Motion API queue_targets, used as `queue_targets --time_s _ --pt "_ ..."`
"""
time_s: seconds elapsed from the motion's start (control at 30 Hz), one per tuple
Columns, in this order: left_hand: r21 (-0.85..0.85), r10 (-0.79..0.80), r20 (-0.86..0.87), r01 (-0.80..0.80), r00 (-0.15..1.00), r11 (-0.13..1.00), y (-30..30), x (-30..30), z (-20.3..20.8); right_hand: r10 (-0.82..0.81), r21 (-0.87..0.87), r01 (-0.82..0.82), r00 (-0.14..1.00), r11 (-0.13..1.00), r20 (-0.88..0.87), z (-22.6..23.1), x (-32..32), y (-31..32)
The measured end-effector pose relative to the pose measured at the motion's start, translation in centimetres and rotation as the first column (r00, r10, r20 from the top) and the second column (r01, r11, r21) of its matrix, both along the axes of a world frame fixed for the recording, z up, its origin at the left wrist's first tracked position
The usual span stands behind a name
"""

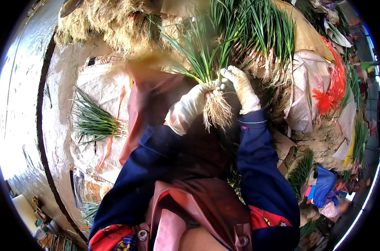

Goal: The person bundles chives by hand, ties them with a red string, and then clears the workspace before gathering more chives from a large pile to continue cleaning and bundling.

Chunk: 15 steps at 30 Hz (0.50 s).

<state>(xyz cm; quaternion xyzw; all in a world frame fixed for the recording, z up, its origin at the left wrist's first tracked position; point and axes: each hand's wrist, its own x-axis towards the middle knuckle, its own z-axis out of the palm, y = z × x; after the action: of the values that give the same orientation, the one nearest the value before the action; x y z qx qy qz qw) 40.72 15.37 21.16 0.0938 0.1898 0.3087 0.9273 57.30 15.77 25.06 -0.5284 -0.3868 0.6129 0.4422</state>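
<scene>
A bunch of spring onions (204,62) with long green leaves is wrapped in my left hand (190,102), which wears a white glove. Its pale roots (217,111) hang below my fist, toward me. My right hand (242,88), also in a white glove, is beside the bunch on its right. Its fingers are bent and pressed together close to the white stalks; what they pinch, if anything, is hidden. Ahead and to the right lies a large heap of spring onions (265,37), with their white bulbs and roots pointing toward me.
A reddish-brown apron (142,98) covers my lap. To the left, a separate spring onion bunch (96,121) lies on a pale sack (87,159). Dry roots (110,21) are piled at the far left. A whitish sack (309,79) and red plastic netting (328,100) are at the right.
</scene>
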Motion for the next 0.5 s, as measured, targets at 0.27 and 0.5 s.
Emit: queue_targets --time_s 0.27,0.5 --pt "-0.217 0.035 0.414 0.062 0.909 0.974 1.1 -7.2 8.6 0.601 -0.591 -0.268 -0.054 0.76 0.797 -2.6 4.9 0.9" --pt "0.328 0.358 -0.153 -0.294 0.921 0.898 4.6 -7.7 7.4 0.104 -0.07 -0.259 0.117 0.963 0.988 0.2 -3.0 4.9"
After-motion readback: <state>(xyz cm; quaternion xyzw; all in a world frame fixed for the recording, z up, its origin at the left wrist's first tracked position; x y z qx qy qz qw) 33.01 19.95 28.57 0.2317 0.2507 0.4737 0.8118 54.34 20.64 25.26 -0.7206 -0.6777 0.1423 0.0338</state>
